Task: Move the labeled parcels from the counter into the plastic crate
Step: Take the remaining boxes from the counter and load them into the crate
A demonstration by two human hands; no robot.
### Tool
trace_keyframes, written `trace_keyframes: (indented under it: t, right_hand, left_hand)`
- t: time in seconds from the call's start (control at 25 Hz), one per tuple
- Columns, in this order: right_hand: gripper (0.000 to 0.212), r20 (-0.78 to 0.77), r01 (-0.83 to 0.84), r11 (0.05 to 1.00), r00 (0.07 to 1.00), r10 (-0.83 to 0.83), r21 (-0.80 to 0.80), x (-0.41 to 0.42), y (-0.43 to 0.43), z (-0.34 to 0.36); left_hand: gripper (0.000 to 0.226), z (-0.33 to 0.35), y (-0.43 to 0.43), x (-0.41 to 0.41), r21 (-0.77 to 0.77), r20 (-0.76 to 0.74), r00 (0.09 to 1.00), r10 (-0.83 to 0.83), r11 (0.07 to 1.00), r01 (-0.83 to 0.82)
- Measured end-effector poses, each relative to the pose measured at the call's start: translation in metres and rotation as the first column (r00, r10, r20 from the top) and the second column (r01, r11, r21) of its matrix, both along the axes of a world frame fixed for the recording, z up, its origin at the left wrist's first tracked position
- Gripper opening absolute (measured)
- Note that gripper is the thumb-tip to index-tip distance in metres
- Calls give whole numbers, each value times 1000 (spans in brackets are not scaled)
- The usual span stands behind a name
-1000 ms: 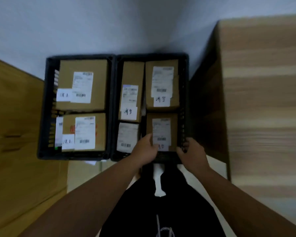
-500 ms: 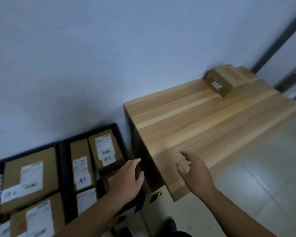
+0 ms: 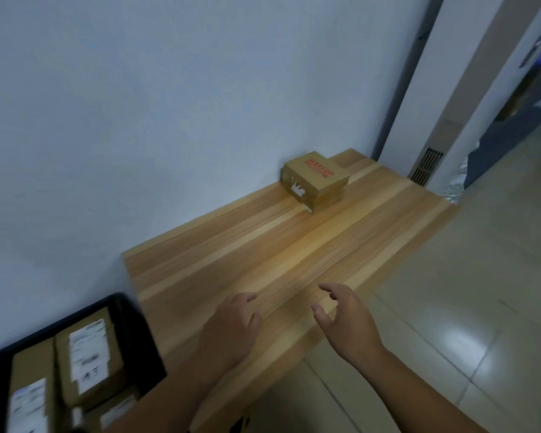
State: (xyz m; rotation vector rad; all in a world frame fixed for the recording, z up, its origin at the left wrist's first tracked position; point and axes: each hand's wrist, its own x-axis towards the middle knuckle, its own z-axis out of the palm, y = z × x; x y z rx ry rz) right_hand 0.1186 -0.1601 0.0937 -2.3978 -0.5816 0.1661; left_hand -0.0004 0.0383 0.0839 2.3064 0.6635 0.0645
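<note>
A brown cardboard parcel [image 3: 314, 179] with red print on top and a white label on its side sits at the far end of the wooden counter [image 3: 294, 254], against the wall. My left hand [image 3: 231, 326] and my right hand [image 3: 345, 317] hover empty over the near part of the counter, fingers loosely curled, well short of that parcel. At the bottom left, the black plastic crate [image 3: 138, 332] holds several labeled cardboard parcels [image 3: 88, 351].
A pale wall runs behind the counter and crate. Tiled floor [image 3: 450, 307] lies to the right of the counter. A doorway and a white panel with a vent grille [image 3: 425, 165] stand beyond the counter's far end.
Both hands left the parcel set in the crate and rose over the counter, moving rightward. My view swung from the crate up to the counter and the far parcel.
</note>
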Motion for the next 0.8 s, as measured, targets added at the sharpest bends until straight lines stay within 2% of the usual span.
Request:
trace_keyframes:
  t: [0.16, 0.32, 0.52, 0.8]
  right_hand:
    - [41, -21, -26, 1000, 999, 26, 2, 77, -49, 5]
    - [36, -35, -72, 997, 997, 72, 3, 145, -64, 6]
    - [34, -79, -149, 989, 986, 146, -25, 223, -55, -7]
    - [33, -127, -163, 981, 981, 148, -109, 344, -33, -11]
  left_hand:
    - [34, 3, -60, 72, 9, -11, 999, 30, 1000, -30]
    - [25, 0, -81, 131, 23, -19, 997, 72, 997, -72]
    - [29, -21, -65, 210, -16, -47, 992, 114, 993, -115]
    - [29, -39, -30, 329, -80, -62, 977, 203, 975, -207]
